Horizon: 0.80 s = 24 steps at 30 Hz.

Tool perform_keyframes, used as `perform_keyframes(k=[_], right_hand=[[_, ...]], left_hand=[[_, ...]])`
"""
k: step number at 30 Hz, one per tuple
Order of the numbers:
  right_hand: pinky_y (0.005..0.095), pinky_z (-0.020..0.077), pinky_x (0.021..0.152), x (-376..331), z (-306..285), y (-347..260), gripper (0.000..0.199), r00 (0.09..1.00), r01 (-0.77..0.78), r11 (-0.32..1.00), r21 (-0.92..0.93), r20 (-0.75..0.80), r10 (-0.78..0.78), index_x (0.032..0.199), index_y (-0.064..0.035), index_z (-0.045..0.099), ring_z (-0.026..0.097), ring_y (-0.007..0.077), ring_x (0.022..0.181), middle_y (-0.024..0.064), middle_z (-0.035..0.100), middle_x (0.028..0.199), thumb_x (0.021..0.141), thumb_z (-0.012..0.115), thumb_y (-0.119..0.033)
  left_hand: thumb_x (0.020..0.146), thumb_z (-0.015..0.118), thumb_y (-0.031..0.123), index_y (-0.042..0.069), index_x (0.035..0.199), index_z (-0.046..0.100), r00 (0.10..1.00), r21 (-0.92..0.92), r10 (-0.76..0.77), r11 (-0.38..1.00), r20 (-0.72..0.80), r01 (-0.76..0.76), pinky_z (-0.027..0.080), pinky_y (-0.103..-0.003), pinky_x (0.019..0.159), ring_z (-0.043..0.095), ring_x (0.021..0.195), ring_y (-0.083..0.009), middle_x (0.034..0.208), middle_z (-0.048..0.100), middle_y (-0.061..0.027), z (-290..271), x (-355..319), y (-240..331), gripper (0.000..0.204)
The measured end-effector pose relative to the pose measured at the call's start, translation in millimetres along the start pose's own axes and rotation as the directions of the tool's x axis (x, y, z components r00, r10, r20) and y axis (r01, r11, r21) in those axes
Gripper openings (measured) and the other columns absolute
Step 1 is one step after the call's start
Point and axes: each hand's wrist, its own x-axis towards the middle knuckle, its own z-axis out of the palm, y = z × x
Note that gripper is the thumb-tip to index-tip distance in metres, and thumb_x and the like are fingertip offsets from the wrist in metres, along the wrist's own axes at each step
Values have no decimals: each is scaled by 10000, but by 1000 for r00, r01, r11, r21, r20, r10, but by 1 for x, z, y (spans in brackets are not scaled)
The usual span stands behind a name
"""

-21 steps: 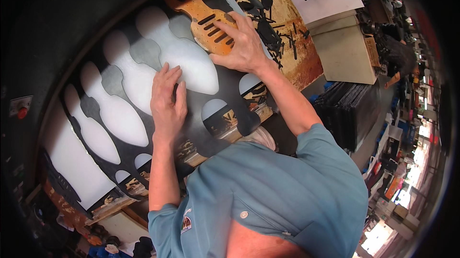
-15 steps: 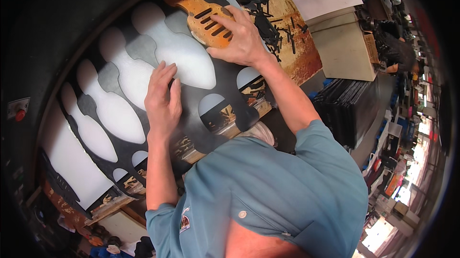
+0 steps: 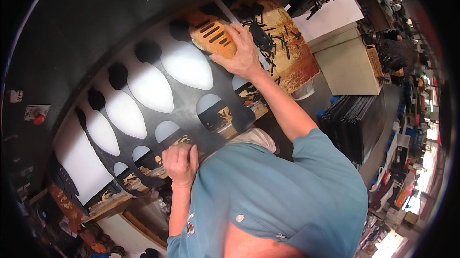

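- A person in a teal shirt leans over a large black sheet [image 3: 191, 109] lying flat on a worktable.
- The sheet is thin and dark, with a row of pointed, teardrop-shaped openings cut out of it; a white surface shows through the bigger ones, and smaller rounded holes run along its near edge.
- The right hand [image 3: 242, 52] reaches far forward, palm down with fingers curled over an orange slotted cutting die [image 3: 213, 38] that rests at the sheet's far end.
- The left hand [image 3: 179, 162] is closed around the sheet's near edge, knuckles up, close to the person's chest.
- Just beyond the die, loose black offcuts [image 3: 268, 38] lie scattered on a worn brown board [image 3: 297, 61].
- Since the earlier frame, the left hand, then lying flat with fingers spread on the middle of the sheet, has drawn back to the near edge and closed on it; the right hand stays on the die.
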Motion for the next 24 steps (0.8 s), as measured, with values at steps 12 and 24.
perform_keyframes(k=[12, 24], right_hand=[[398, 541, 660, 70, -8, -120, 121, 847, 491, 850, 192, -333, -414, 861, -11, 699, 693, 314, 742, 119, 691, 805, 951, 740, -81], [412, 533, 816, -145, -39, -65, 91, 981, 193, 975, 106, -47, -189, 892, -84, 700, 628, 304, 855, 75, 659, 895, 881, 773, -136]], left_hand=[[942, 771, 77, 52, 774, 561, 990, 162, 46, 987, -132, -24, 415, -452, 667, 580, 704, -350, 748, 576, -133, 2, -6, -6, 270], [995, 741, 177, 41, 766, 597, 988, 172, -56, 982, -147, 81, 441, -462, 694, 611, 712, -361, 761, 632, -137, 5, -3, 7, 303]])
